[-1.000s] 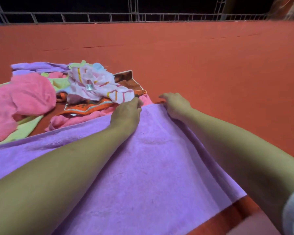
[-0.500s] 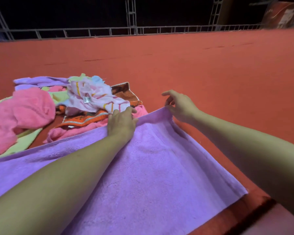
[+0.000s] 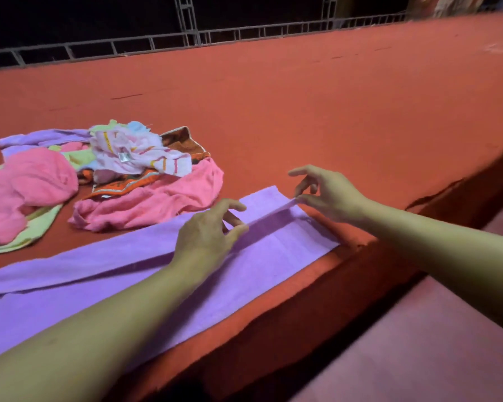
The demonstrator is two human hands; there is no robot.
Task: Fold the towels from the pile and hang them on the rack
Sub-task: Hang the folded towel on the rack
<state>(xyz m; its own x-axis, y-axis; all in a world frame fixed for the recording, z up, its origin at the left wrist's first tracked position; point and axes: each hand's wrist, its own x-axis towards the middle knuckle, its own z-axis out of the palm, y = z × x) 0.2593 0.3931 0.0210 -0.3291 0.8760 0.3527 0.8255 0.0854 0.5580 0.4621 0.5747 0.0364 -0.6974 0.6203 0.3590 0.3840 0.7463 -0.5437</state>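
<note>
A purple towel [image 3: 267,256] lies spread along the near edge of the red surface [image 3: 302,111]. Its far edge is lifted and doubled toward me in a long fold. My left hand [image 3: 206,233] pinches that raised edge near the middle of the towel. My right hand [image 3: 323,192] pinches the same edge at its right corner, other fingers spread. Behind the towel, at the left, sits the pile of towels [image 3: 99,175]: pink, light green, purple, orange patterned and a white striped one on top.
The red surface drops off at its near right edge [image 3: 360,256], with a pinkish floor [image 3: 418,343] below. A metal railing [image 3: 215,36] runs along the far side against darkness.
Both hands have lifted the purple towel's far edge and drawn it toward me, forming a fold. The view has shifted up and right, showing the surface's edge.
</note>
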